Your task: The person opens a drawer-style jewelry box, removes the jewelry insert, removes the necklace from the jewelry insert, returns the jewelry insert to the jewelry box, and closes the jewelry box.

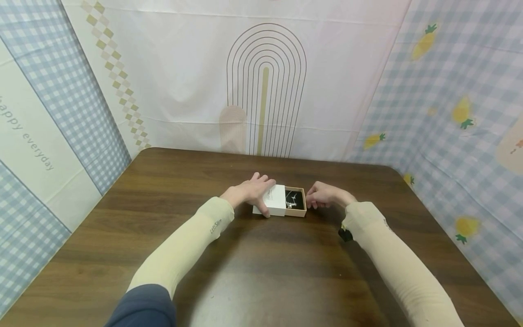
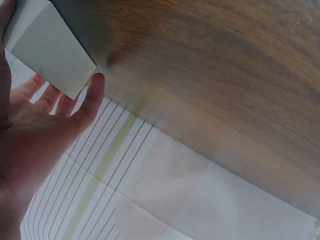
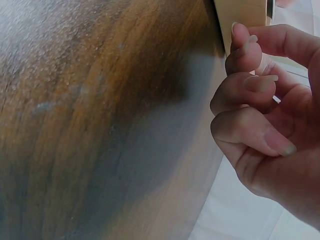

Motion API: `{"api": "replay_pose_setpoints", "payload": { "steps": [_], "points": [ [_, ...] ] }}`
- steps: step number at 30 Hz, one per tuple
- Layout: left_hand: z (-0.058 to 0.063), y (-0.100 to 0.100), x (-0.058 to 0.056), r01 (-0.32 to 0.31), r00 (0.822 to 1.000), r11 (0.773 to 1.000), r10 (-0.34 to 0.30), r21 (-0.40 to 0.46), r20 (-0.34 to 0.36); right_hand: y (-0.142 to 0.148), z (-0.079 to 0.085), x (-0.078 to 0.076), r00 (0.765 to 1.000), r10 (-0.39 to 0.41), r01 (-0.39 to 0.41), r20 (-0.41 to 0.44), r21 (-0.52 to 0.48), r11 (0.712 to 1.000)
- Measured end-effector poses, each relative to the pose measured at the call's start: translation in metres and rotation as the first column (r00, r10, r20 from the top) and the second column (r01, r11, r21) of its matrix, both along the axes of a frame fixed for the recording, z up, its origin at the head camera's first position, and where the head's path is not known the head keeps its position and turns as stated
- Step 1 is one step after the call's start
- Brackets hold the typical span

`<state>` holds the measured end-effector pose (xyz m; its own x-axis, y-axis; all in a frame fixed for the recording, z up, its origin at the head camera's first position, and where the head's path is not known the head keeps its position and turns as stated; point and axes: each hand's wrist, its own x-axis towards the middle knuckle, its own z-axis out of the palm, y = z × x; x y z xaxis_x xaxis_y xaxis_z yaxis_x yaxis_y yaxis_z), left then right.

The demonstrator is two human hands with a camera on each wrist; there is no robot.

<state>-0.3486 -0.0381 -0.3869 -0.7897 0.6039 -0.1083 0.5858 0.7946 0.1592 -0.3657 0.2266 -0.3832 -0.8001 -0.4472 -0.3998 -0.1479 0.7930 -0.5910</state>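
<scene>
One hand, your left (image 1: pixel 253 190), grips the sleeve (image 1: pixel 278 197); your right (image 1: pixel 325 194), curled beside the tray (image 1: pixel 296 213), hold unclear, should move straight.

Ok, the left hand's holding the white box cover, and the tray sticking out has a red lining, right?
Not quite: the lining is black, as the head view shows. The left hand does hold the white box cover, with the tray sticking out.
</scene>
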Motion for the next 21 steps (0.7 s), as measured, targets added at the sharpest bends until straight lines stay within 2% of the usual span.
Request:
{"api": "replay_pose_setpoints", "payload": {
  "steps": [21],
  "points": [
    [-0.0007,-0.0007,-0.0013,-0.001,1.000,1.000,0.001,0.004,0.006,0.0038,-0.0015,-0.0030,1.000,0.010,-0.010,-0.004,0.022,1.000]
  ]
}}
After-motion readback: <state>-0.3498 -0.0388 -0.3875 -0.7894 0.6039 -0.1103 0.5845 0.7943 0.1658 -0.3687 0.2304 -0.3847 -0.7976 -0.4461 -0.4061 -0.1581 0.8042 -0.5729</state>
